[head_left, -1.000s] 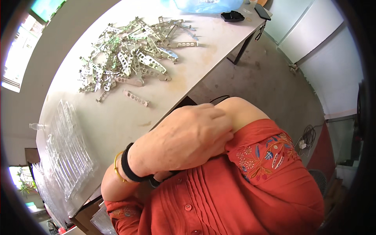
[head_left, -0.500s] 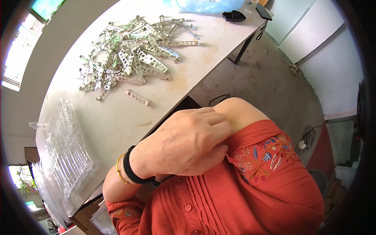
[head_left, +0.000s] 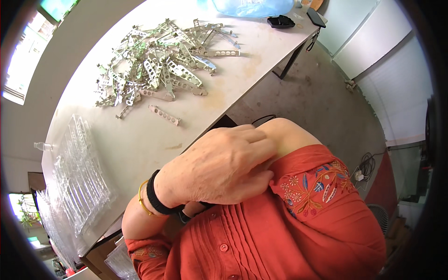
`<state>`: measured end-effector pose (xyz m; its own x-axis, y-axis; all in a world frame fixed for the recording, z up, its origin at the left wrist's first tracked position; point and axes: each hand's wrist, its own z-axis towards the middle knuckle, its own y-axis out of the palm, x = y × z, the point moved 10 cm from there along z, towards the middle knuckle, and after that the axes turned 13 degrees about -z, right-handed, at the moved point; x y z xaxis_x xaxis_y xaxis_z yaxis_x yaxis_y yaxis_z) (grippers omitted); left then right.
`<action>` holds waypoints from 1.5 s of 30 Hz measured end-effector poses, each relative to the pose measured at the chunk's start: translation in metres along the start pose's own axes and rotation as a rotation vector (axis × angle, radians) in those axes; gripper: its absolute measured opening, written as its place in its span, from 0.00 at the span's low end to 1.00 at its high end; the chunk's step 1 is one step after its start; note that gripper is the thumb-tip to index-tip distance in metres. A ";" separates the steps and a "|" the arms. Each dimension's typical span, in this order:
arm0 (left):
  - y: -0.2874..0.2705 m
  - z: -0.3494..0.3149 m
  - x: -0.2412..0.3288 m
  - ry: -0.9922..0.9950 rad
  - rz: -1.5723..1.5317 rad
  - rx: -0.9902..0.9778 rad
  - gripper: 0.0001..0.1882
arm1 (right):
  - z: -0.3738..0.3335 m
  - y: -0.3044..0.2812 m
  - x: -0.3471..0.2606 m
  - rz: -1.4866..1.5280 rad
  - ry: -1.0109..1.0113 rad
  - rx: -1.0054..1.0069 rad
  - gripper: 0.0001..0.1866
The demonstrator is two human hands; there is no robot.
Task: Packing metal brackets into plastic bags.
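My left hand [head_left: 219,165] reaches across my front, back of the hand up. Its bent fingers close on my bare right arm [head_left: 289,133], just beside the rolled edge of the red embroidered sleeve [head_left: 312,182]. A black band [head_left: 156,196] and a thin yellow bracelet [head_left: 141,198] circle the left wrist. Below that wrist, a small patch of skin and a dark strap [head_left: 185,217] show, which seem to belong to my right wrist. The fingers of my right hand are hidden behind the left.
Perforated metal brackets [head_left: 151,70] lie heaped on the white table [head_left: 140,140], one bracket [head_left: 164,115] apart. Clear plastic trays [head_left: 81,175] stand at the left edge. At the back are a blue plastic bag [head_left: 252,7], a black case [head_left: 281,22] and a phone [head_left: 316,17].
My left hand has shifted very slightly at the right arm, and a little more skin shows below its wrist. The brackets and trays have stayed in place.
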<state>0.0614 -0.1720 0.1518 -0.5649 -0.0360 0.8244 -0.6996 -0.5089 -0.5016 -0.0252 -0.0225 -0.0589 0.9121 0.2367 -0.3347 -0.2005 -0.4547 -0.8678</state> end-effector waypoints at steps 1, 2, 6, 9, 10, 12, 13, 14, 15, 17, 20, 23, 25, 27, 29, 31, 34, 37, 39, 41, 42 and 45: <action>0.003 -0.004 -0.004 -0.041 0.022 -0.035 0.17 | 0.001 0.001 0.000 0.001 -0.001 0.000 0.06; 0.000 -0.005 0.000 -0.016 0.058 -0.008 0.16 | 0.001 0.003 0.001 0.008 0.003 -0.005 0.06; -0.014 0.006 0.017 0.133 0.094 0.250 0.10 | -0.001 0.002 0.003 0.024 -0.001 -0.018 0.06; -0.011 0.005 0.011 0.099 0.057 0.220 0.08 | 0.003 0.008 -0.001 0.015 -0.014 -0.053 0.07; -0.008 0.003 0.007 0.053 0.044 0.157 0.07 | 0.003 0.010 -0.003 0.017 -0.013 -0.065 0.07; -0.007 -0.008 0.005 0.018 0.031 0.101 0.07 | 0.006 0.013 -0.006 0.019 -0.027 -0.084 0.07; -0.007 -0.015 0.004 0.000 0.024 0.075 0.08 | 0.007 0.015 -0.006 0.021 -0.032 -0.099 0.07; -0.013 -0.026 0.001 -0.027 0.042 0.101 0.07 | 0.006 0.017 -0.005 0.030 -0.029 -0.113 0.07; -0.019 -0.040 0.000 -0.054 0.060 0.126 0.07 | 0.004 0.017 -0.004 0.044 -0.020 -0.124 0.07; -0.039 -0.073 -0.006 -0.166 0.082 0.265 0.06 | -0.002 0.013 0.002 0.086 0.016 -0.139 0.07; -0.072 -0.142 -0.029 -0.408 0.117 0.611 0.04 | -0.018 -0.011 0.015 0.207 0.083 -0.111 0.08; -0.079 -0.210 -0.056 -0.588 0.067 0.973 0.05 | -0.064 -0.071 0.035 0.476 0.207 0.045 0.08; -0.069 -0.228 -0.077 -0.616 -0.034 1.070 0.06 | -0.101 -0.103 0.056 0.505 0.244 0.542 0.08; -0.062 -0.236 -0.097 -0.635 -0.112 1.136 0.07 | -0.142 -0.119 0.080 0.378 0.433 0.847 0.09; -0.058 -0.237 -0.113 -0.648 -0.164 1.168 0.07 | -0.163 -0.115 0.106 0.422 0.663 0.852 0.12; -0.058 -0.235 -0.126 -0.637 -0.191 1.179 0.06 | -0.163 -0.114 0.116 0.331 0.705 0.908 0.13; -0.059 -0.230 -0.139 -0.629 -0.186 1.166 0.06 | -0.147 -0.109 0.121 0.171 0.670 0.933 0.13; -0.065 -0.230 -0.143 -0.617 -0.109 1.158 0.07 | -0.136 -0.106 0.127 0.090 0.617 0.934 0.11; -0.064 -0.232 -0.149 -0.613 -0.136 1.160 0.06 | -0.134 -0.103 0.133 0.103 0.611 0.923 0.10; -0.063 -0.234 -0.154 -0.598 -0.164 1.174 0.06 | -0.134 -0.102 0.138 0.155 0.622 0.898 0.09; -0.063 -0.236 -0.156 -0.593 -0.175 1.176 0.07 | -0.134 -0.103 0.138 0.198 0.605 0.915 0.09; -0.062 -0.243 -0.167 -0.617 -0.347 1.216 0.10 | -0.133 -0.109 0.135 0.281 0.561 0.965 0.10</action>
<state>0.0927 0.0741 -0.0182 0.0587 0.0384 0.9975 0.2282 -0.9733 0.0240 0.1676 -0.0552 0.0398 0.7743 -0.2943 -0.5603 -0.3912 0.4734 -0.7892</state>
